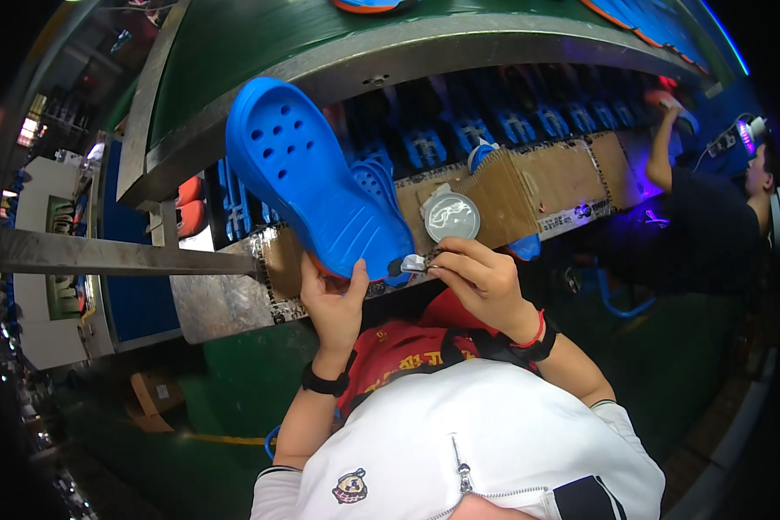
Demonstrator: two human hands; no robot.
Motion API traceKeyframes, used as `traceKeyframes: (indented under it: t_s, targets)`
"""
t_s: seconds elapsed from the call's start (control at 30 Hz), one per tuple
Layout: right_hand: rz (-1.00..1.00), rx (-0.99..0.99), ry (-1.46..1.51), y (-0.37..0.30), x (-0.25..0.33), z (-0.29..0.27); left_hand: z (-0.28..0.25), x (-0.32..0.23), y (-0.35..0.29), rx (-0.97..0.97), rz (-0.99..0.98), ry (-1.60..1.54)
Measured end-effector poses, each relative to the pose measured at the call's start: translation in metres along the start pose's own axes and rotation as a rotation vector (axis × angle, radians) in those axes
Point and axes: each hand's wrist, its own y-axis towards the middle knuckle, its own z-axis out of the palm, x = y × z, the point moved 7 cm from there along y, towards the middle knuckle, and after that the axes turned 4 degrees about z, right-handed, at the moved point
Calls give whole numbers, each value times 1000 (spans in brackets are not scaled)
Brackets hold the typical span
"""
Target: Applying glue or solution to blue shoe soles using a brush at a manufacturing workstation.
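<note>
Dim workshop space surrounds the cardboard-covered counter [572, 178], with a row of blue shoes [518, 128] past its far edge, below a green surface [295, 39] edged by a metal frame [381, 65]. Through the head view I have the blue clog [316, 186] held up over the counter's left half, heel by the near edge. My left hand [334, 299] grips only the heel end, thumb on the footbed, fingers beneath. That leaves the long toe unsupported, so I judge a firm push could swing it into the frame. My right hand [485, 282] pinches a small dark-tipped tool [413, 263] at the heel; whether the tip touches, I can't tell. If it slips, it could mark the blue surface or catch my nearby left thumb. A round, pale-topped tub [451, 215] sits between the counter's near and far edges, just past my right fingers, with a cardboard flap [504, 199] beside it. I can't tell if it's open; if so, a careless sweep of that hand could spill it.
</note>
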Motion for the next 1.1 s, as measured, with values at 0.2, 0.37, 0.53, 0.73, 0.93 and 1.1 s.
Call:
traceKeyframes:
  t_s: [0.2,0.37,0.53,0.73,0.93,1.1]
  targets:
    - [-78,35,-188,5,13,12,3,-7,-1,-16,80,71]
    - [-59,54,-61,4,9,14,3,-10,-3,-13,99,151]
    - [-44,48,-98,4,8,14,3,-9,-3,-3,119,139]
    - [-50,55,-106,4,7,15,2,-10,-4,-11,142,133]
    - [-75,48,-221,7,10,14,3,-7,-4,5,107,137]
    - [-92,18,-274,9,12,5,8,-12,-1,16,112,162]
